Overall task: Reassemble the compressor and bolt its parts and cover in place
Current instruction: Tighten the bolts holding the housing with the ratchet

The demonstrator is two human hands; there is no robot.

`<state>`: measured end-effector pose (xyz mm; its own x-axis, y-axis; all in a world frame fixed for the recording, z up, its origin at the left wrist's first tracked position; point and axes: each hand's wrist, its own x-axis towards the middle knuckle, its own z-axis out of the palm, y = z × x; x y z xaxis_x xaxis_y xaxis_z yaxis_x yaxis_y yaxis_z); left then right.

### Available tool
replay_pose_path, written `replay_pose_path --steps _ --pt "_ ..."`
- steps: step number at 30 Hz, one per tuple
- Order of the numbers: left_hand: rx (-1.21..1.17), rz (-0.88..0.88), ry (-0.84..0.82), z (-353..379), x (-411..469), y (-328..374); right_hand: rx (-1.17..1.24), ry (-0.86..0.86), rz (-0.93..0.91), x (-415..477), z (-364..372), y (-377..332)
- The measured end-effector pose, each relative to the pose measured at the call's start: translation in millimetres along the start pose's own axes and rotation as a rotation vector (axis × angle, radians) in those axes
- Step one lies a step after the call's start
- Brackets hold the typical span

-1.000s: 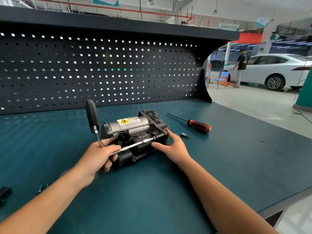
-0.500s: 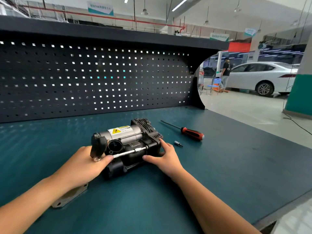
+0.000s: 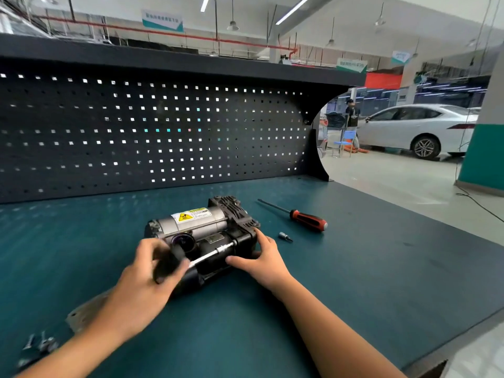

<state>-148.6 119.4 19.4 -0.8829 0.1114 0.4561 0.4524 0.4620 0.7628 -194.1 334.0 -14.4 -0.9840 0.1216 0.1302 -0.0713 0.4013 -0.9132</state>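
On the teal bench top [image 3: 354, 282], centre-front: compressor [image 3: 201, 230], with a silver motor cylinder bearing a yellow warning label, a black finned head at the far right end, and a black lower body. Right hand [image 3: 263, 264] clasps its right end, thumb and fingers curled round the casing. Left hand [image 3: 144, 282] grips a blurred black tool handle [image 3: 166, 266]; its silver shaft [image 3: 211, 255] reaches the black body. To the right: red-handled screwdriver [image 3: 308, 221], small socket bit [image 3: 285, 236]. Front left: loose bolts [image 3: 41, 345], grey plate [image 3: 81, 315].

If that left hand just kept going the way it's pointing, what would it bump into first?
Most likely the compressor: the left hand, gripping a blurred ratchet handle, points up and right at its black near side, just ahead. Exact depth is unclear.
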Motion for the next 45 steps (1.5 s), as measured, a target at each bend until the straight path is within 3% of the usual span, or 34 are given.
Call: replay_pose_path --steps 2,6,8,10,13,20,23,25,27,32,34,35,40,45 --pt "-0.385 -0.253 0.015 3 0 5 0.017 0.002 0.0 0 0 1" --pt "-0.831 -0.664 0.032 3 -4 10 0.03 0.006 0.0 3 -1 2" --pt "-0.964 -0.777 0.043 3 -5 16 0.025 0.006 -0.005 3 -2 2" --pt "-1.008 -0.762 0.011 2 -4 23 0.018 0.003 -0.017 3 -2 1" --pt "-0.758 -0.571 -0.028 -1 -1 25 0.016 0.003 -0.028 3 -3 0" --pt "0.308 0.207 -0.21 -23 3 1 0.045 0.054 -0.022 5 -7 3" --pt "0.542 0.478 -0.357 -29 4 -3 0.065 0.074 -0.025 6 -7 3" --pt "0.556 0.538 -0.289 -27 5 -7 0.075 0.074 -0.022 7 -7 4" --pt "0.375 0.337 -0.167 -19 0 -5 0.089 0.068 -0.018 7 -6 5" --pt "-0.691 -0.614 -0.1 2 3 7 0.104 0.07 -0.017 9 -6 7" --pt "-0.892 -0.782 -0.093 -1 5 10 0.111 0.064 -0.022 9 -6 7" --pt "-0.907 -0.787 -0.115 -1 4 9 0.113 0.062 -0.023 9 -6 8" --pt "-0.577 -0.462 -0.141 -7 7 1 0.102 0.066 -0.02 11 -7 8" --pt "0.067 0.057 -0.181 -22 20 -6 0.096 0.063 -0.019 11 -6 9"
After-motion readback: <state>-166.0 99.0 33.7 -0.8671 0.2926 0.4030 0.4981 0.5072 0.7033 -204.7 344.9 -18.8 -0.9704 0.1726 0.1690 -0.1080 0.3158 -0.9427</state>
